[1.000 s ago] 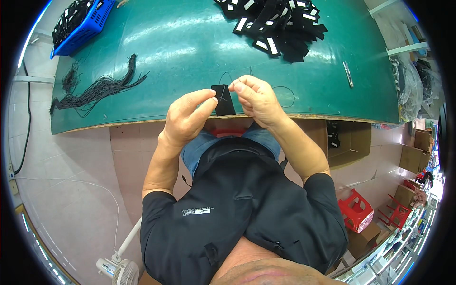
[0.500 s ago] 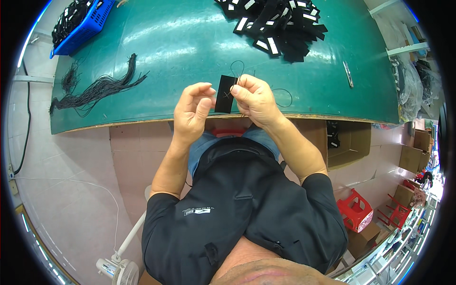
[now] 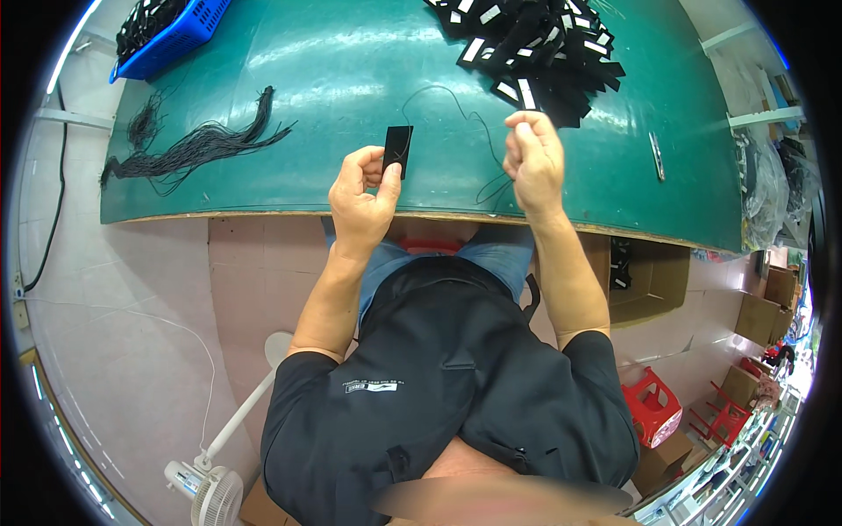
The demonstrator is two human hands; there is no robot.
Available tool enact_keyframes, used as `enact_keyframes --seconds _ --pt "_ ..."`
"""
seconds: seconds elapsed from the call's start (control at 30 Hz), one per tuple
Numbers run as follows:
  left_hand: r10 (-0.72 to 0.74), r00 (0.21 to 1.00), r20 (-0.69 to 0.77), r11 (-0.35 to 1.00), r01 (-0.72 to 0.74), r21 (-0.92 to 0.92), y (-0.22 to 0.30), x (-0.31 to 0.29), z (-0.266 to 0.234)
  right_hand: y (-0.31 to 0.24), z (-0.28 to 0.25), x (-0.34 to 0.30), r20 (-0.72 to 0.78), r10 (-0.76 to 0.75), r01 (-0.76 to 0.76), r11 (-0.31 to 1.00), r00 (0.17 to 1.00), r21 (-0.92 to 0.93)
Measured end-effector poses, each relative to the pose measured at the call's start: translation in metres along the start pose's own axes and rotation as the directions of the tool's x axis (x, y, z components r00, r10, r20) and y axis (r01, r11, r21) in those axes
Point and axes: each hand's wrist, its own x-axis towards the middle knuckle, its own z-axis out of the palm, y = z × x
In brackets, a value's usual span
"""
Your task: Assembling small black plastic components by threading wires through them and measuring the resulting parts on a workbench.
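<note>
My left hand [image 3: 363, 198] pinches a small black rectangular fabric piece [image 3: 397, 145] between thumb and fingers, above the near part of the green table. A cross of thread shows faintly on its face. From the piece a thin black thread [image 3: 457, 99] arcs up and over to the right, then loops beside my right hand [image 3: 537, 167]. That hand is closed, thumb against curled fingers, well to the right of the piece. The thread runs to it, but the tip of the pinch is too small to show whether a needle is there.
A heap of black pieces with white patches [image 3: 535, 53] lies at the far right of the table [image 3: 333, 105]. Bundled black threads [image 3: 206, 140] and a blue basket [image 3: 180, 39] are on the left. A slim metal tool [image 3: 657, 156] lies right; an open carton [image 3: 649, 280] stands below.
My right hand has moved away from the black piece, up and to the right, stretching the thread out. My left hand has closed on the piece, which my right hand held before.
</note>
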Motion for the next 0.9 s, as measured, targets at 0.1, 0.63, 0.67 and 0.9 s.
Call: enact_keyframes --seconds 0.1,0.63,0.67,0.9 --pt "0.092 0.996 -0.013 0.978 -0.088 0.189 -0.006 0.005 -0.004 -0.014 0.003 0.001 -0.053 -0.377 0.341 0.882 0.925 -0.326" --pt "-0.035 0.971 -0.236 0.999 0.034 -0.009 -0.028 0.025 -0.038 -0.047 -0.058 -0.005 -0.224 -0.485 0.351 0.821 0.845 -0.451" --pt "-0.029 0.975 -0.218 0.998 0.016 -0.063 -0.023 0.024 -0.033 -0.039 -0.042 -0.007 -0.143 -0.431 0.309 0.806 0.891 -0.504" --pt "-0.034 0.990 -0.140 0.965 -0.004 -0.262 0.004 0.011 -0.005 -0.002 0.042 -0.008 0.411 -0.423 0.588 0.518 0.807 -0.622"
